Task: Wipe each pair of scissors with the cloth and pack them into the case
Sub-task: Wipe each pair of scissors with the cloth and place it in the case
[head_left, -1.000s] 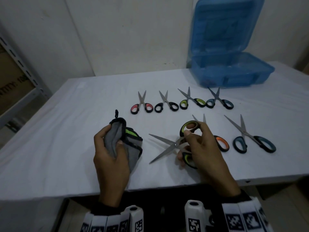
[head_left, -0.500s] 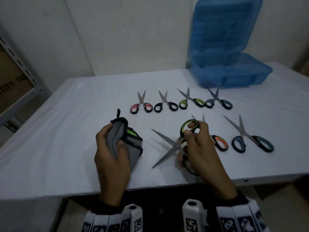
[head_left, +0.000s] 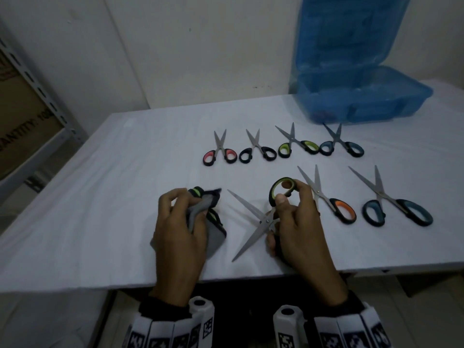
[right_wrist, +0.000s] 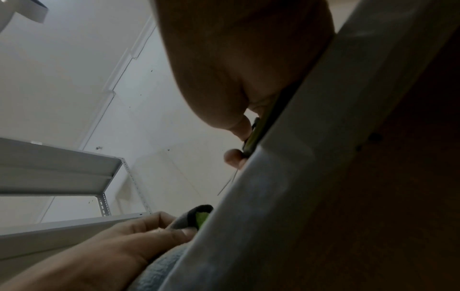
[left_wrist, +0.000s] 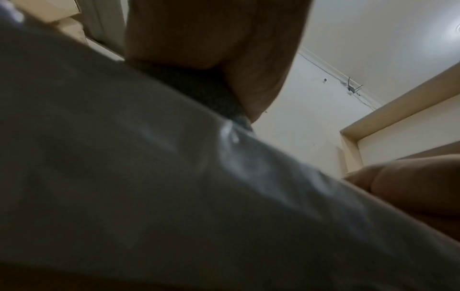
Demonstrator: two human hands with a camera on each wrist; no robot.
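Right hand [head_left: 298,222] holds the green-handled scissors [head_left: 263,217] by the handles: thumb and fingers curled round the upper loop, lower loop hidden under the palm. Blades are spread in an X over the bench [head_left: 100,197], their tips pointing away from the grip toward the cloth [head_left: 208,222], one up-left, one down-left. Left hand [head_left: 180,234] pinches the bunched cloth, fingers curled round it, just beside the blade tips but not touching them. Judgement: the wipe has not begun; the left hand is nearer the blades and need only bring the cloth across onto them. Six more pairs lie beyond and right of the held scissors. The open case [head_left: 364,101] stands well beyond them; its contents cannot be made out.
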